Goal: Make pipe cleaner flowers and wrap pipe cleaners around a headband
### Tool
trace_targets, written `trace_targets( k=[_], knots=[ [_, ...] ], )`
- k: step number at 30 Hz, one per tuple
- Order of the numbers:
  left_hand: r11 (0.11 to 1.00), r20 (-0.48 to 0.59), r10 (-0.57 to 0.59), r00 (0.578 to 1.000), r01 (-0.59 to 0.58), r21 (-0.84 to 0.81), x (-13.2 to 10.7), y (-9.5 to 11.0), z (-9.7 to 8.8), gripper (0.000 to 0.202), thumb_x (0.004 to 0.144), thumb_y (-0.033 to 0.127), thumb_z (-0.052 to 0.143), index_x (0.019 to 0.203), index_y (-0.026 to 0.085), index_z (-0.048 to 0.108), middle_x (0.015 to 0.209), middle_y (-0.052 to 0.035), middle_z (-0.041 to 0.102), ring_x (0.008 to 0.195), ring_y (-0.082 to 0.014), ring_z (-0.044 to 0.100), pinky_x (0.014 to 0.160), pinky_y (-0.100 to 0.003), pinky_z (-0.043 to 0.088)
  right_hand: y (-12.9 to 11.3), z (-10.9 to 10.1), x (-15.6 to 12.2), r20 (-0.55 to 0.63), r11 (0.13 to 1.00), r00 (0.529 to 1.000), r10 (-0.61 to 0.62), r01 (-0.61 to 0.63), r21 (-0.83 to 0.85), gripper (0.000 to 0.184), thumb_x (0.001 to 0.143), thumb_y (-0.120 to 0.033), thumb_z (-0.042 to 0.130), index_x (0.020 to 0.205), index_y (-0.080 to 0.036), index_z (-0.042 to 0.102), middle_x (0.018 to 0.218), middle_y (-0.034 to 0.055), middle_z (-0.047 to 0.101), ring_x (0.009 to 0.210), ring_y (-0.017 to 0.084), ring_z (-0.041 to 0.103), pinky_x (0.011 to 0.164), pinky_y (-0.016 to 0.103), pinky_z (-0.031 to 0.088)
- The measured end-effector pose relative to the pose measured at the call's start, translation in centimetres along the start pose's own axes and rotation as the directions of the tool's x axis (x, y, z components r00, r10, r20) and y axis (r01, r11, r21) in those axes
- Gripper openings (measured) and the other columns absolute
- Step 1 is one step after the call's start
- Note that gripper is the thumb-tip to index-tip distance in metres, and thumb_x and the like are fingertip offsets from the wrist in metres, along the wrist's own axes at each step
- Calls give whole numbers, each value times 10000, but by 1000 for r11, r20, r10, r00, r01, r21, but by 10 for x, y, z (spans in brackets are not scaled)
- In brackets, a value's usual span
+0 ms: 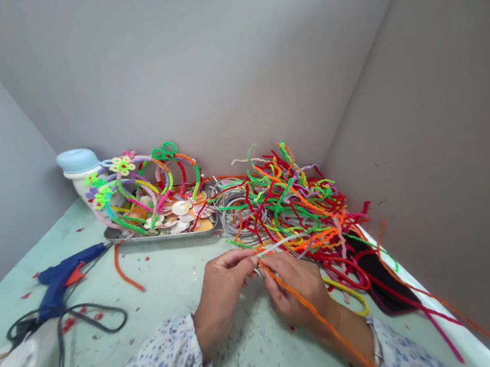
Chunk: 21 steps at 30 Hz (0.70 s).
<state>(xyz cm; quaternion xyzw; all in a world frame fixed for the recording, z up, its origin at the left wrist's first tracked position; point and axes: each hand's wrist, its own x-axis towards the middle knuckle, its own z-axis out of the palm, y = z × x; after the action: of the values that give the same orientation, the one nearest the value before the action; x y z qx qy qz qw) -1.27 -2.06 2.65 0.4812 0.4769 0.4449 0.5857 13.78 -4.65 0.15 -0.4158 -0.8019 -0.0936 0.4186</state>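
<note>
My left hand (224,289) and my right hand (301,288) meet fingertip to fingertip above the table, both closed in a pinch. Between them runs an orange pipe cleaner (321,320), its long end trailing over my right hand and wrist toward the lower edge. A thin pale band (284,242) sticks out beyond the fingertips to the right. My left thumb and forefinger pinch where the band and the pipe cleaner meet; the exact contact is partly hidden by the fingers.
A tangled heap of coloured pipe cleaners (293,201) lies behind my hands, beside coiled wire rings (237,224). A metal tray (165,237) holds shells and decorated headbands (200,178). To the left lie a blue glue gun (59,278) and its cord; a white bottle (81,177) stands behind.
</note>
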Motion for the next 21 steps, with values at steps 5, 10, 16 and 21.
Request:
trace_targets(
  k=[5, 10, 16, 21],
  knots=[
    [1000, -5, -3, 1000, 3, 14, 0, 0, 0, 169, 699, 212, 664, 835, 143, 738, 657, -7, 678, 581, -101, 546, 548, -196, 414, 2, 2, -3, 2, 1000, 1000, 22, -22, -3, 250, 808, -74, 551, 1037, -174, 551, 872, 61, 682, 797, 181, 644, 711, 288, 502],
    [999, -5, 11, 1000, -11, 45, -1, 3, 1, 156, 690, 216, 672, 808, 142, 743, 652, -9, 682, 564, -101, 555, 529, -190, 422, 3, 1, -3, -14, 999, 1000, 21, -21, -46, 211, 822, -83, 541, 1011, -176, 562, 821, 53, 679, 743, 181, 640, 656, 292, 493],
    [994, -6, 79, 997, -78, 75, -1, 4, 2, 131, 690, 228, 677, 768, 145, 740, 643, -12, 692, 566, -109, 581, 541, -191, 454, 4, 1, -2, -58, 998, 998, -21, 17, -67, 231, 829, -89, 540, 1043, -176, 559, 852, 63, 680, 781, 180, 638, 688, 290, 505],
    [991, 11, 114, 993, -114, 76, 0, 0, 1, 121, 696, 221, 666, 753, 146, 742, 663, -24, 713, 584, -126, 613, 556, -199, 476, 6, 1, -1, -81, 998, 997, 8, -13, -64, 204, 842, -118, 563, 1026, -199, 598, 884, 69, 670, 811, 182, 635, 699, 288, 512]
  ],
)
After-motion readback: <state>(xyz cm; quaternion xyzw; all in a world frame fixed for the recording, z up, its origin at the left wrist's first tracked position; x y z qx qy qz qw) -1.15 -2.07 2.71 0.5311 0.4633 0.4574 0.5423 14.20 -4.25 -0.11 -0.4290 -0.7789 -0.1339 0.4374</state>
